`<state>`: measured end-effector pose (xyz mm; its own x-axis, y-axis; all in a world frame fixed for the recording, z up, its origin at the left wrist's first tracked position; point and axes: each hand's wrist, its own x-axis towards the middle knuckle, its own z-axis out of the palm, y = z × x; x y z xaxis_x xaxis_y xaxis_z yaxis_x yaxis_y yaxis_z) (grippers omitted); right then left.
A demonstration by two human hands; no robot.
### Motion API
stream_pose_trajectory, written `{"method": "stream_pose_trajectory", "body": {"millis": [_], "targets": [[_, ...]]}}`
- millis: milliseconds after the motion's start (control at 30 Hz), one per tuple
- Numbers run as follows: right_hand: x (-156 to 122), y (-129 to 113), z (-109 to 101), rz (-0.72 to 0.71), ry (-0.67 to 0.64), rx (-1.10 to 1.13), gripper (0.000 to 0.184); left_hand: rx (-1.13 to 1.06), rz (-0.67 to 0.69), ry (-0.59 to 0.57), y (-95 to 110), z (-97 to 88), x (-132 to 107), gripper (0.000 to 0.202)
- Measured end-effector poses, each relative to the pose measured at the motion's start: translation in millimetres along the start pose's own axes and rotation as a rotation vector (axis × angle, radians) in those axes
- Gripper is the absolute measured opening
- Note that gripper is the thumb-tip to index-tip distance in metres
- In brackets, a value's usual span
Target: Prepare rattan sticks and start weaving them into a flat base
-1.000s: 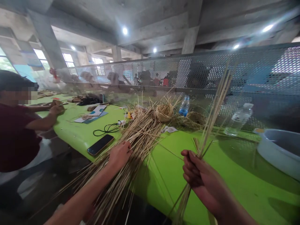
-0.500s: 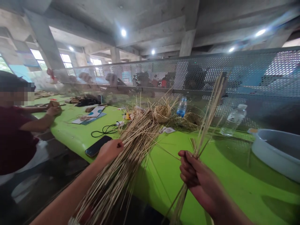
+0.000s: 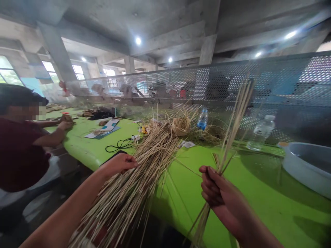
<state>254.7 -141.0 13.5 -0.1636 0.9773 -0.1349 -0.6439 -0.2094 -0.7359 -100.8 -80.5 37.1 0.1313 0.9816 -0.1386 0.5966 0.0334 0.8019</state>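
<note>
The panel (image 3: 281,86), perforated, stands behind the straw pile (image 3: 144,165), which is the reference for all places below. The desk (image 3: 258,193), green, carries the pile and extends to both sides of it. A co-worker (image 3: 23,151) is well left of the pile.

The pile lies directly right of my left hand (image 3: 123,163), touching or just beside its fingertips. Its long axis runs obliquely, near-left to far-right; the near ends overhang the desk edge. My left hand is the nearer; my right hand (image 3: 216,193) is well apart, right of the pile.

The pile is pale tan, made of long, thin, dry straws, roughly parallel, with stray ends crossing at the far part.

The tub (image 3: 297,168), pale, is far right of the pile. The bundle (image 3: 234,125), right of the pile, is near upright; my right hand is closed around it. My left hand has curled fingers, tips close together; I cannot tell whether a straw is pinched there. The blue-labelled bottle (image 3: 203,119) stands behind the pile, to the right. The phone (image 3: 111,157), left of the pile, is partly hidden by my left hand.
</note>
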Motion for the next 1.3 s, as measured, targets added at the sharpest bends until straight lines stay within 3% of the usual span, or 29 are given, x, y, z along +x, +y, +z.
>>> {"method": "stream_pose_trajectory", "body": {"millis": [300, 533, 667, 767, 900, 1033, 1133, 1300], "targets": [[-5, 1, 3, 0.018, 0.049, 0.001, 0.039, -0.130, -0.035, 0.008, 7, -6.6, -14, 0.043], [-9, -2, 0, 0.014, 0.065, -0.012, 0.034, -0.327, 0.013, -0.057, 26, -3.5, -38, 0.039], [-11, -2, 4, 0.012, 0.085, -0.024, 0.037, -0.422, 0.101, 0.006, 37, -0.6, -44, 0.040], [-8, 2, 7, 0.012, 0.038, -0.019, 0.040, -0.456, 0.182, 0.091, 46, 5.1, -34, 0.044], [-2, 10, 7, 0.018, -0.043, -0.008, 0.039, -0.499, 0.282, 0.218, 63, 20.7, -11, 0.047], [2, 13, 7, 0.009, -0.064, -0.020, 0.038, -0.540, 0.354, 0.270, 84, 43.0, 13, 0.047], [4, 10, 9, -0.019, -0.047, -0.043, 0.040, -0.559, 0.392, 0.261, 99, 61.8, 26, 0.049], [9, 9, 10, -0.077, -0.005, -0.051, 0.041, -0.530, 0.443, 0.144, 115, 96.0, 34, 0.041]]}}
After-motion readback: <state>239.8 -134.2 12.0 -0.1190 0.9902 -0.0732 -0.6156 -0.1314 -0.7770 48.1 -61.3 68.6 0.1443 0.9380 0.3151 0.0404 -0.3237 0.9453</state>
